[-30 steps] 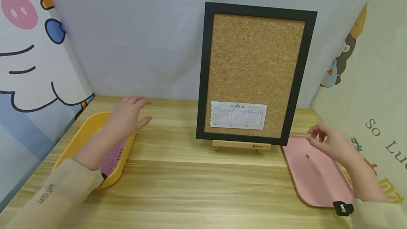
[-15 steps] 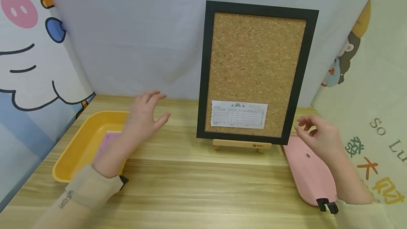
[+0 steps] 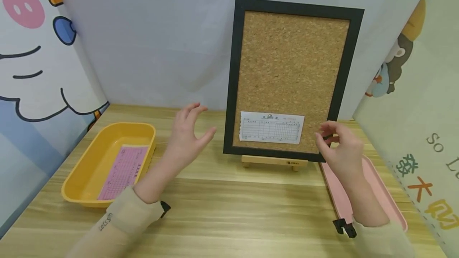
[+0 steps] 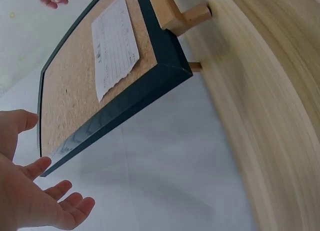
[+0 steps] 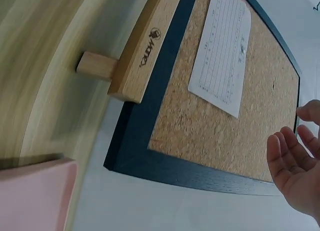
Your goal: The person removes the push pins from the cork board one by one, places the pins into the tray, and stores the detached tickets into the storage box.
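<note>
While the framed corkboard [image 3: 292, 67] stands on its wooden easel [image 3: 265, 161] on the desk [image 3: 236, 210], with a printed form [image 3: 271, 128] attached at its lower left, the step in hand appears to be a two-handed approach to it. The next move would call for aligning the fingers with its side edges. Left hand [image 3: 186, 133]: fingers spread well away from the thumb, holding nothing, clear of the corkboard. Right hand [image 3: 341, 145]: fingers loosely curled, thumb separated, no object visible; contact with the right edge cannot be determined.
</note>
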The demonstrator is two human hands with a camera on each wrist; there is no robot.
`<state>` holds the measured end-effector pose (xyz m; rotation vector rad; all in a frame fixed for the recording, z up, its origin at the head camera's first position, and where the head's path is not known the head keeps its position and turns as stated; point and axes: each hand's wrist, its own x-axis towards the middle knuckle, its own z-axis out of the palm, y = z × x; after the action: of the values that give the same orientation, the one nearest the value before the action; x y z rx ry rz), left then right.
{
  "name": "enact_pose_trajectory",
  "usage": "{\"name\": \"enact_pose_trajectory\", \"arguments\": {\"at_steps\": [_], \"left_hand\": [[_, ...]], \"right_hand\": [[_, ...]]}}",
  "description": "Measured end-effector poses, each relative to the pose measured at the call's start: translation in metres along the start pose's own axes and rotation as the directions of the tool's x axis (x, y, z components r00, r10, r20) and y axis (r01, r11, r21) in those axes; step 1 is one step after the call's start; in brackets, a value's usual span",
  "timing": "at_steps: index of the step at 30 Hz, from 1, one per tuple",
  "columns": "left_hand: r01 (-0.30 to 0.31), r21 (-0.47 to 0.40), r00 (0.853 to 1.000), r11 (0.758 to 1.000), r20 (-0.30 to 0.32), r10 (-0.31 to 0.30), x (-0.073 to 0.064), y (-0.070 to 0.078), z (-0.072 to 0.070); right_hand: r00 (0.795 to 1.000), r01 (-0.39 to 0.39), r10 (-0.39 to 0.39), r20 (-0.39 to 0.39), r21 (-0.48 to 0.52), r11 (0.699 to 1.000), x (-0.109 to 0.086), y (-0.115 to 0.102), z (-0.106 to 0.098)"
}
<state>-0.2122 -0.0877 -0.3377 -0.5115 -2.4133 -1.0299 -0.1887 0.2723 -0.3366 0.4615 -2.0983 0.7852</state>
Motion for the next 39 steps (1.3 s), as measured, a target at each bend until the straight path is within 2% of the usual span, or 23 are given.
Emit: {"name": "enact_pose_trajectory", "arguments": {"at_steps": [7, 17, 23, 30, 39], "left_hand": [[0.053, -0.073, 0.998, 0.996, 0.025, -0.051, 0.000, 0.008, 0.019], [0.146, -0.171, 0.985, 0.974, 0.116, -0.127, 0.002, 0.015, 0.045], [0.175, -0.189, 0.980, 0.966, 0.129, -0.152, 0.004, 0.018, 0.059], [0.234, -0.167, 0.966, 0.958, 0.156, -0.209, 0.006, 0.016, 0.073], [0.252, -0.144, 0.962, 0.957, 0.145, -0.231, 0.009, 0.014, 0.082]], "right_hand": [[1.000, -0.004, 0.005, -0.026, 0.049, 0.999, 0.000, -0.005, 0.020], [0.999, -0.044, 0.046, -0.023, 0.103, 0.994, 0.004, -0.010, 0.050], [0.999, -0.044, 0.046, -0.021, 0.095, 0.994, 0.008, -0.009, 0.068], [0.998, -0.067, 0.068, -0.007, 0.065, 0.996, 0.010, -0.006, 0.085], [0.994, -0.109, 0.109, 0.011, 0.010, 0.994, 0.013, -0.002, 0.101]]}}
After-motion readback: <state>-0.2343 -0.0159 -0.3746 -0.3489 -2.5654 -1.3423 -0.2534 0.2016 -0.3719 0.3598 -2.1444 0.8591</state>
